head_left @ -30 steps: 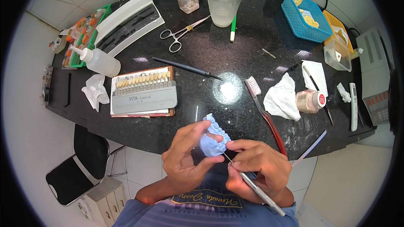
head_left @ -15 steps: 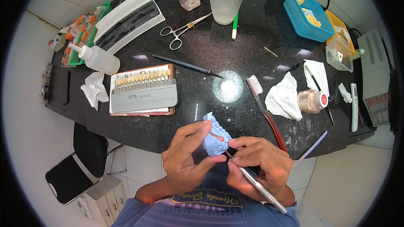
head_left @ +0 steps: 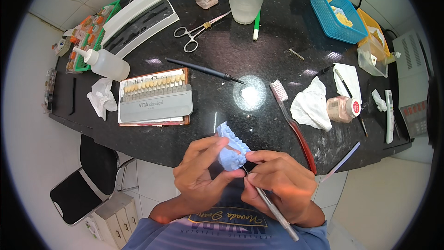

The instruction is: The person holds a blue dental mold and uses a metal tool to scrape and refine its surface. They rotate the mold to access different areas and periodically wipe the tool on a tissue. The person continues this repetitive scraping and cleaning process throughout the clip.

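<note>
Over the near edge of the black counter, my left hand (head_left: 200,172) grips a light-blue dental cast (head_left: 231,157) between thumb and fingers. A row of moulded teeth shows along the cast's right side. My right hand (head_left: 280,183) is closed round a slim metal carving tool (head_left: 275,210), whose handle slants down to the right. The tool's thin tip meets the lower edge of the cast, and my right index finger rests against the cast's right side. Part of the tip is hidden by the cast and fingers.
A tooth shade guide (head_left: 155,104) lies left on the black counter (head_left: 208,92), below a dark slim tool (head_left: 203,70). A red-handled toothbrush (head_left: 296,129), crumpled tissue (head_left: 312,106) and pink powder jar (head_left: 342,109) lie right. Scissor-handled forceps (head_left: 194,34) and a cup (head_left: 246,2) stand farther back.
Both hands, with the cast and the carving tool, have shifted slightly left. The tool's handle has swung a little steeper, its lower end moving left. Both grips hold.
</note>
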`<state>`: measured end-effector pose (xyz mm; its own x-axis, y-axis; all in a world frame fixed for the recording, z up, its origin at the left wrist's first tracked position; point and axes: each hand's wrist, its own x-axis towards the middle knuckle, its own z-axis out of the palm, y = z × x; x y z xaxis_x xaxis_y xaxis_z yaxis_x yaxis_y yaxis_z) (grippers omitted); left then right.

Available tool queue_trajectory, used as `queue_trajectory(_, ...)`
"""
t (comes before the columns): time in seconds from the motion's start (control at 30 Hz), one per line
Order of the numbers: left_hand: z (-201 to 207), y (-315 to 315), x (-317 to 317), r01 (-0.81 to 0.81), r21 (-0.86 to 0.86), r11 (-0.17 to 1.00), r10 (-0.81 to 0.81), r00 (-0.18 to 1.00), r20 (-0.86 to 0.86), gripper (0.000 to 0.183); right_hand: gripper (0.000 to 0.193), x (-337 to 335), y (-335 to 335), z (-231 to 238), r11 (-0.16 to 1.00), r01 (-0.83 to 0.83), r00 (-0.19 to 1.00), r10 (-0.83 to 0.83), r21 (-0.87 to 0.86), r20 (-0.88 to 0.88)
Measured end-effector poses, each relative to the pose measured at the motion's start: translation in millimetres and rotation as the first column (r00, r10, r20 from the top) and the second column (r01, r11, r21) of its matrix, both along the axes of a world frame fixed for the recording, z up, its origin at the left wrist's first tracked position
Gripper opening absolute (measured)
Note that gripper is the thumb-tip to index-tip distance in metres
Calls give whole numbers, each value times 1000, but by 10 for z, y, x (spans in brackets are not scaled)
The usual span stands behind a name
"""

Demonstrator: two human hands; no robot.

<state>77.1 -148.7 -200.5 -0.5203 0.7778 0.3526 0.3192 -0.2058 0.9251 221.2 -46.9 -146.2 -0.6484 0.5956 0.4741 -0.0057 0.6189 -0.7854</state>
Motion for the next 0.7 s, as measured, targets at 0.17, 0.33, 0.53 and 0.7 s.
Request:
queue_trajectory(0.17, -20, -2, 24, -10, 32, 999, 9, 1000, 18, 61, 24, 7, -4, -8, 1000, -6, 1000, 6, 11, -3)
queue_trajectory(0.33, -2, -4, 34, 5, 3, 1000, -6, 999, 40, 63, 23, 32, 0, -4, 1000, -5, 1000, 5, 4, -6)
queue_trajectory(0.53, 52, -8, 13, 62, -24, 998, -59, 990, 132, 64, 24, 39, 8, -16, 1000, -5, 1000, 5, 21, -17)
queue_trajectory(0.7, 97, 0, -3, 95, -47, 994, -84, 977, 195, 64, 26, 46, 22, 2, 999, -2, 1000, 1, 50, 4)
